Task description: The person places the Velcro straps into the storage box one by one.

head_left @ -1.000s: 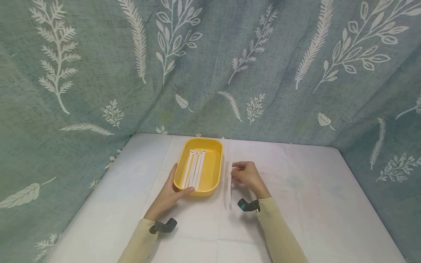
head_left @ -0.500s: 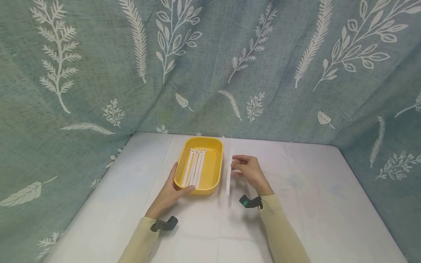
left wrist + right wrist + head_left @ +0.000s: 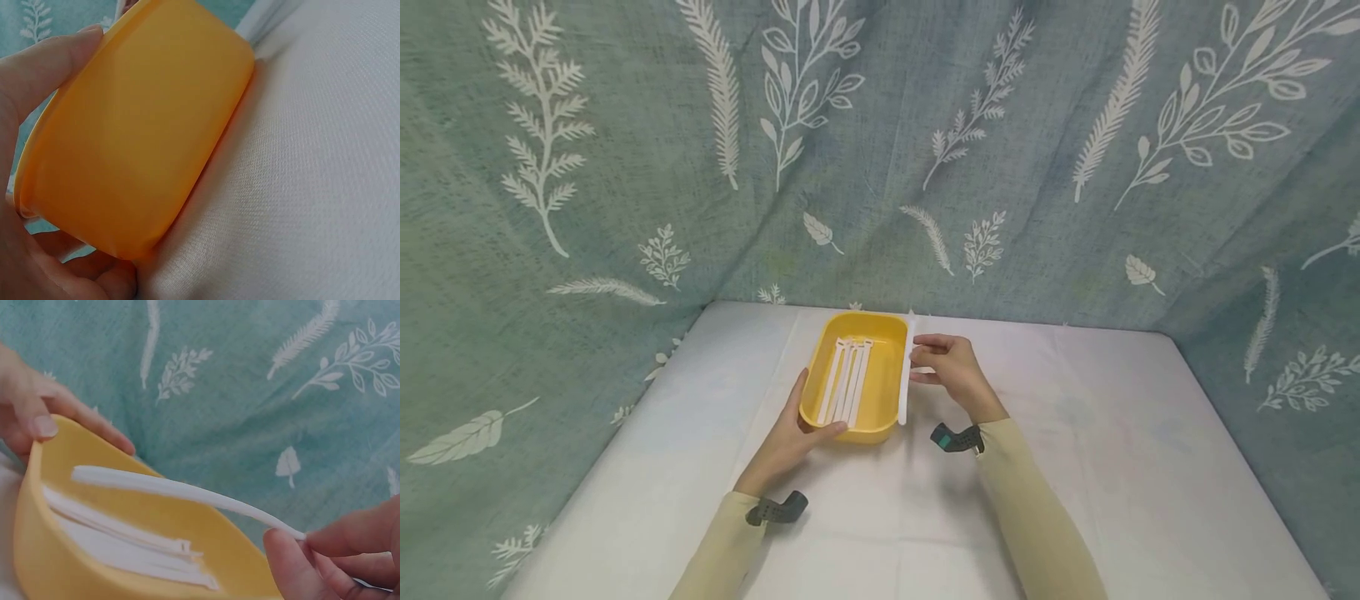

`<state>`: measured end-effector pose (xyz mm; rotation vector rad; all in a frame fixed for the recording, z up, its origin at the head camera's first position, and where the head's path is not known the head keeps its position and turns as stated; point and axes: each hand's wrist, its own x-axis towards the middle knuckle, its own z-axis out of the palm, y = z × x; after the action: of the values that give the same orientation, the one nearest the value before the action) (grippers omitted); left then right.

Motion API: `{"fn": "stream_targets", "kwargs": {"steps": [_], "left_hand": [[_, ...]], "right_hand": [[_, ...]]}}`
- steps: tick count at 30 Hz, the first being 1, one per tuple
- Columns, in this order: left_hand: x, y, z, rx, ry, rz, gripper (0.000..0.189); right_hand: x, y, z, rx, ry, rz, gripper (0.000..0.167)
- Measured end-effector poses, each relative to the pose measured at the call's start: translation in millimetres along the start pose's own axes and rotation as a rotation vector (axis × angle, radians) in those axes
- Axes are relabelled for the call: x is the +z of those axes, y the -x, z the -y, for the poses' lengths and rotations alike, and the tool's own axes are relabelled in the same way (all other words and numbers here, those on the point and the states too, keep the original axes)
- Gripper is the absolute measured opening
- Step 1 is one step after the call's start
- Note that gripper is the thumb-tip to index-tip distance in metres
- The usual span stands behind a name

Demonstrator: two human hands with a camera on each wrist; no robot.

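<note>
A yellow plastic tub (image 3: 886, 354) stands on the white cloth. My left hand (image 3: 790, 446) grips its near left corner, thumb over the rim and fingers along the outer wall. In the left wrist view the tub's wall (image 3: 144, 131) fills the middle. Inside, several white straps (image 3: 848, 383) with slotted heads lie side by side, heads at the far end. Between thumb and fingertips, my right hand (image 3: 951, 368) pinches another white strap (image 3: 906, 383), which overlaps the tub's right rim. The right wrist view shows this strap (image 3: 187, 492) bowed, its free end over the tub.
White cloth (image 3: 1120, 450) covers the table, and a green leaf-patterned curtain (image 3: 880, 150) hangs behind it and at both sides. A dark band (image 3: 778, 508) sits on the left wrist, another dark band (image 3: 957, 437) on the right.
My right hand has moved left and slightly away with the strap, from beside the tub to over its right rim. The left hand keeps its grip on the tub.
</note>
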<state>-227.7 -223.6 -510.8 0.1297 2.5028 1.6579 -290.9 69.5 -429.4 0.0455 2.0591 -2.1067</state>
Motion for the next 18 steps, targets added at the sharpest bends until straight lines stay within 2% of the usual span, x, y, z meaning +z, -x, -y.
{"fn": "stream_targets", "kwargs": {"steps": [7, 18], "left_hand": [[0.9, 0.2, -0.2, 0.006, -0.018, -0.004, 0.125], [0.6, 0.3, -1.7, 0.016, 0.015, 0.008, 0.122]], "right_hand": [[12, -11.0, 8, -0.008, -0.032, 0.030, 0.038], [37, -27.3, 11, -0.001, -0.053, 0.055, 0.035]]}}
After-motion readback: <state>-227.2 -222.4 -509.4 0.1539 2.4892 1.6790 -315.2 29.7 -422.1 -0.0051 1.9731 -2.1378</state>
